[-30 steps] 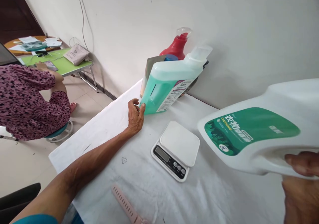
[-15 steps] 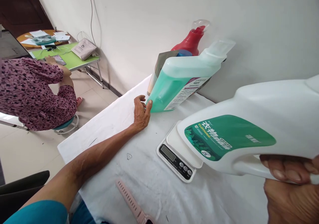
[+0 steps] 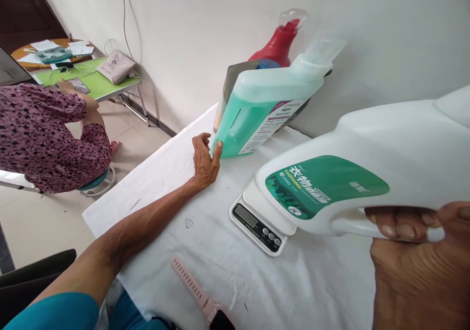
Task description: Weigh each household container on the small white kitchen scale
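Note:
My right hand [image 3: 407, 222] is closed around the handle of a large white laundry liquid bottle [image 3: 389, 139] with a green label. The bottle leans at a tilt, its base over the white platform of a small kitchen scale [image 3: 259, 217]; I cannot tell how much weight rests there. The scale's display looks blank. My left hand [image 3: 206, 162] is at the lower end of a bottle of green liquid [image 3: 238, 119], thumb against or very near it, fingers loosely bent and apart. That bottle has a clear cap and a white back label.
Behind the green bottle stand a red bottle [image 3: 275, 46] and a grey-brown container [image 3: 231, 82], close to the wall. A pink-strapped watch [image 3: 194, 286] lies on the white cloth [image 3: 157, 256]. To the left, a person in patterned clothes [image 3: 40, 129] sits by a green folding table [image 3: 99, 92].
The whole view has shifted slightly. My right hand and the white bottle have moved a little up and left, still over the scale. My left hand stays beside the green bottle.

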{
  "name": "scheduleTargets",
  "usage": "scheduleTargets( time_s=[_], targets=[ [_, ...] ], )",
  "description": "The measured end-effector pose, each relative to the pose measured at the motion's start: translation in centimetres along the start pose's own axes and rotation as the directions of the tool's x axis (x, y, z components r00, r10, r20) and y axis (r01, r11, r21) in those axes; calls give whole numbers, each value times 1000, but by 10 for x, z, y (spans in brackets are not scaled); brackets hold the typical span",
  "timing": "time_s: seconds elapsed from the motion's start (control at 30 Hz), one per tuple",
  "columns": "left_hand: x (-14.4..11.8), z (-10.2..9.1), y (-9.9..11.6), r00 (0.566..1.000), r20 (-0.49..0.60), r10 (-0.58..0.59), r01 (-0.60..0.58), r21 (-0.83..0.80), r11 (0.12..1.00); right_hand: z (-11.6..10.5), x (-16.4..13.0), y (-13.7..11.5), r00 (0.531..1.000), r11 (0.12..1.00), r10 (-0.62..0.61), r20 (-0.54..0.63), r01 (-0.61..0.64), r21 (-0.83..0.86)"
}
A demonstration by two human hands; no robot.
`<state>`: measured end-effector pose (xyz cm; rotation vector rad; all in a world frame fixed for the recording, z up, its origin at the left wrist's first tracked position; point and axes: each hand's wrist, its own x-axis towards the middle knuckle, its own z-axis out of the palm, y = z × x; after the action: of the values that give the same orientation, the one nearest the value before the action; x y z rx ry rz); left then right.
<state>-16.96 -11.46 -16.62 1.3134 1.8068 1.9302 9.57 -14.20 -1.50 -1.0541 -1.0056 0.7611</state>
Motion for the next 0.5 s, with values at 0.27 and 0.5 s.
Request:
scheduleTargets(
  time_s=[0.27, 0.5],
  targets=[
    [-18, -12, 28, 923, 371, 106, -145, 80, 986, -4, 7, 11, 983, 985, -172, 67, 174, -17],
    [-10, -9, 26, 826, 564, -22, -75, 149, 986, -8, 10, 7, 984, 983, -178, -16, 177, -52]
  ],
)
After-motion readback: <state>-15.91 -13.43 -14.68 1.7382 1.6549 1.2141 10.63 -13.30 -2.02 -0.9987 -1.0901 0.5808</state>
